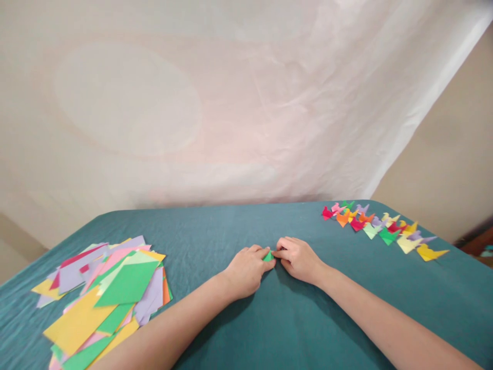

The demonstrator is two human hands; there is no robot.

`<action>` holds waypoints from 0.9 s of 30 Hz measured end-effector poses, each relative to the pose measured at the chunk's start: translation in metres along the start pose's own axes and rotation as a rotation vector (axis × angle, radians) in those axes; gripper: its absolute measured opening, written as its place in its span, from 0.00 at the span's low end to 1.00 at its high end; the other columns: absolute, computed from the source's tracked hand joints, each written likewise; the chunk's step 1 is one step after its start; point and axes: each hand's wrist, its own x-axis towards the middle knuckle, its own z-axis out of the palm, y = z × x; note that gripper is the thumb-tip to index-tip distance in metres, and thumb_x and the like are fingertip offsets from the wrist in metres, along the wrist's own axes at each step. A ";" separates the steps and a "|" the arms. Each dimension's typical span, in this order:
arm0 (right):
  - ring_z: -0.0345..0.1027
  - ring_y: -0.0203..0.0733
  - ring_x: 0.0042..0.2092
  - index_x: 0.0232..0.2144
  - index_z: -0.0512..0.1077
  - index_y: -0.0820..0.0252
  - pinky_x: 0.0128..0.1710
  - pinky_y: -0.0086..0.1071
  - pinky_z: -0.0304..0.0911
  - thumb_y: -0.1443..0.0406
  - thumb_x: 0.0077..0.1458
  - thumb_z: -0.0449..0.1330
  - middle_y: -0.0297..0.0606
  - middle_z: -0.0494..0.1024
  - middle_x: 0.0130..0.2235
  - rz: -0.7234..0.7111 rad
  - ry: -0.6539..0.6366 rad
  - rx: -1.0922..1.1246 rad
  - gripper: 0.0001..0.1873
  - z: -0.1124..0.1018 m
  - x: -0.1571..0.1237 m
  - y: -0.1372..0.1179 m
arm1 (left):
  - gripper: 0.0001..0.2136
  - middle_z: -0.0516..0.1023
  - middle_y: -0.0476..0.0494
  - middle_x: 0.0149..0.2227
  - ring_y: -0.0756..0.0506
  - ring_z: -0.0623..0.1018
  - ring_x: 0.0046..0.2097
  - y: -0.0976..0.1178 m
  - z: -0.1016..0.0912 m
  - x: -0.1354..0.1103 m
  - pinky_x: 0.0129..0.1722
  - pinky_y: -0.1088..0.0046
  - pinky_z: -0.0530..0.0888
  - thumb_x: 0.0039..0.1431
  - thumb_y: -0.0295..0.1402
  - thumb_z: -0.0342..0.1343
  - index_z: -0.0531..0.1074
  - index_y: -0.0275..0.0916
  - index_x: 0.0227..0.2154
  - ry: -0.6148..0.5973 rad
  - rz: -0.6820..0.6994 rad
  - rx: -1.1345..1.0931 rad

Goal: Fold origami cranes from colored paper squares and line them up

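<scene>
Near the middle of the table, a small folded piece of green paper (268, 256) lies between my two hands. My left hand (249, 267) grips it from the left, thumb and fingers closed on its sides. From the right, my right hand (296, 258) pinches at the paper's edge with bent fingers. Most of the green paper is hidden by my fingers, so its full shape cannot be made out.
On the left lies a loose, overlapping pile of coloured paper sheets (127, 285). Several folded paper birds (389, 235) stand in slanting rows at the right. A teal cloth (215, 226) covers the table, and a pale sheet (246, 113) hangs behind it.
</scene>
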 end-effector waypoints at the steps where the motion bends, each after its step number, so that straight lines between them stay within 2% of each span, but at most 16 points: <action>1: 0.62 0.37 0.35 0.34 0.75 0.58 0.35 0.30 0.57 0.74 0.50 0.54 0.37 0.69 0.32 0.000 -0.003 -0.007 0.13 0.000 0.000 0.000 | 0.17 0.68 0.41 0.50 0.42 0.69 0.47 0.000 -0.001 0.000 0.46 0.66 0.67 0.53 0.24 0.48 0.68 0.42 0.46 -0.005 0.003 -0.005; 7: 0.61 0.37 0.35 0.35 0.74 0.58 0.35 0.30 0.56 0.74 0.50 0.54 0.37 0.69 0.32 0.004 -0.048 -0.032 0.13 -0.003 0.001 -0.002 | 0.19 0.68 0.40 0.51 0.41 0.68 0.51 0.000 -0.006 -0.005 0.48 0.65 0.66 0.52 0.24 0.49 0.68 0.43 0.47 -0.029 0.052 -0.038; 11: 0.61 0.38 0.35 0.34 0.73 0.59 0.35 0.31 0.55 0.74 0.50 0.54 0.37 0.69 0.32 0.003 -0.102 -0.092 0.12 -0.008 0.002 -0.007 | 0.21 0.66 0.38 0.54 0.39 0.67 0.53 0.005 -0.006 -0.009 0.48 0.64 0.66 0.51 0.24 0.49 0.66 0.43 0.50 -0.047 0.012 -0.010; 17: 0.60 0.38 0.34 0.28 0.72 0.61 0.34 0.33 0.53 0.73 0.50 0.53 0.38 0.69 0.31 -0.095 -0.196 -0.110 0.08 -0.018 0.005 -0.015 | 0.20 0.66 0.40 0.54 0.40 0.69 0.52 0.010 -0.010 -0.010 0.48 0.63 0.67 0.53 0.26 0.50 0.66 0.45 0.49 -0.077 -0.040 0.018; 23: 0.60 0.37 0.32 0.25 0.72 0.59 0.33 0.33 0.52 0.73 0.50 0.53 0.36 0.69 0.30 -0.128 -0.210 -0.061 0.09 -0.022 0.006 -0.014 | 0.21 0.66 0.38 0.54 0.38 0.68 0.53 0.010 -0.022 -0.009 0.47 0.61 0.68 0.53 0.25 0.50 0.66 0.46 0.50 -0.116 -0.041 0.009; 27: 0.60 0.37 0.33 0.26 0.72 0.59 0.33 0.32 0.53 0.74 0.51 0.53 0.36 0.69 0.30 -0.134 -0.174 -0.046 0.10 -0.019 0.005 -0.013 | 0.21 0.65 0.38 0.54 0.37 0.66 0.54 0.027 -0.027 -0.025 0.49 0.58 0.66 0.54 0.28 0.51 0.63 0.47 0.52 -0.111 -0.054 0.025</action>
